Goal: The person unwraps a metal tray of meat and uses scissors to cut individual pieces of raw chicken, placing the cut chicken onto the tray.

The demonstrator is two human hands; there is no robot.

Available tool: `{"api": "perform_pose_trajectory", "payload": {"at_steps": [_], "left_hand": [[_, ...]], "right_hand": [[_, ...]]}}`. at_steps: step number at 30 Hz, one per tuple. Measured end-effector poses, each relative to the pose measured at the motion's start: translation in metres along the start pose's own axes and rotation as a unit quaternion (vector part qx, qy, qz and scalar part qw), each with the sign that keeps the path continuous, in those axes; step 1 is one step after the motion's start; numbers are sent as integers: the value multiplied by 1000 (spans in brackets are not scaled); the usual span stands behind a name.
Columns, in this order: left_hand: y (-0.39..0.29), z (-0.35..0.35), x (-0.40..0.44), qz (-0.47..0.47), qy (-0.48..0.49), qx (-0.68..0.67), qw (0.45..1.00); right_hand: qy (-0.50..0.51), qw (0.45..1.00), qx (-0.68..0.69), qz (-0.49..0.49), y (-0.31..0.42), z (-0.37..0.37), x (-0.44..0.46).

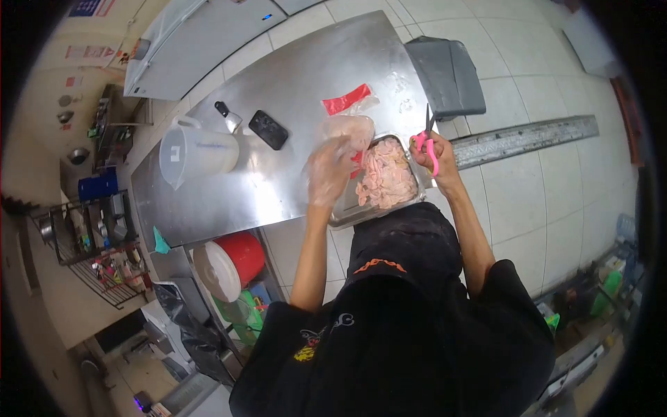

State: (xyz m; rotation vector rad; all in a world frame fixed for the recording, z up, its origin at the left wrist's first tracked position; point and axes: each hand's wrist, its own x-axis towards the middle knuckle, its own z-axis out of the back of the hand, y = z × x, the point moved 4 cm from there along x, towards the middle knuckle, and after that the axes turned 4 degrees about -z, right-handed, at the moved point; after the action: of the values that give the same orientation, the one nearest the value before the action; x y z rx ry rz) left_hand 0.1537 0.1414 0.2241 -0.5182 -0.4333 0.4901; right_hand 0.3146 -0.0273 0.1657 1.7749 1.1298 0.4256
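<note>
Pink-handled scissors (432,154) are in my right hand (443,161), fingers wrapped through the handles and blades pointing away from me. My left hand (328,170), blurred by motion, is at the left side of a metal tray (340,214). It is closed on a clear plastic bag (349,129) with red parts. Pale pink pieces of raw meat (389,174) fill much of the tray, which sits at the near edge of the steel table (306,69). Beyond the bag lies a red and clear plastic wrapper (347,101).
On the table's left side are a large translucent pitcher (201,154), a black-handled tool (228,117) and a black phone (268,130). A grey bin (448,76) stands past the table's right end. Below the table's near edge is a red bucket (243,258).
</note>
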Motion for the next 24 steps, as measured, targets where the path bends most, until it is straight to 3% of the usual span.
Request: {"api": "perform_pose_trajectory", "payload": {"at_steps": [2,4,6,8,9,14,16,17,19,20,22,24], "left_hand": [[48,-49,16,43,157,98,982],[94,-98,18,127,176,76,973],[59,-89,42,0,146,90,985],[107,-130,45,40,202,81,975],[112,-121,44,54,183,92,977],[108,-113,13,140,214,107,961],[110,-114,6,105,79,77,988],[117,-118,0,106,79,77,988],[104,-109,-6,-6,-15,92,996],[106,-105,-8,-9,-12,90,996],[67,-61,2,-72,159,168,970],[91,-72,4,36,110,30,993]], "right_hand": [[14,999,-24,17,2,0,9],[6,996,-82,22,-14,8,14],[13,995,-94,13,-18,3,15],[14,997,-72,15,-24,2,11],[38,996,-66,45,-26,-1,6],[26,997,-72,-18,-43,0,-9],[58,994,-93,-14,-42,-3,-7],[41,996,-76,-29,-38,-10,-9],[24,995,-80,-49,-39,-11,-7],[19,995,-80,-49,-37,-11,-4],[27,994,-84,-59,-28,-13,-1],[23,995,-75,-55,-26,-9,2]]}}
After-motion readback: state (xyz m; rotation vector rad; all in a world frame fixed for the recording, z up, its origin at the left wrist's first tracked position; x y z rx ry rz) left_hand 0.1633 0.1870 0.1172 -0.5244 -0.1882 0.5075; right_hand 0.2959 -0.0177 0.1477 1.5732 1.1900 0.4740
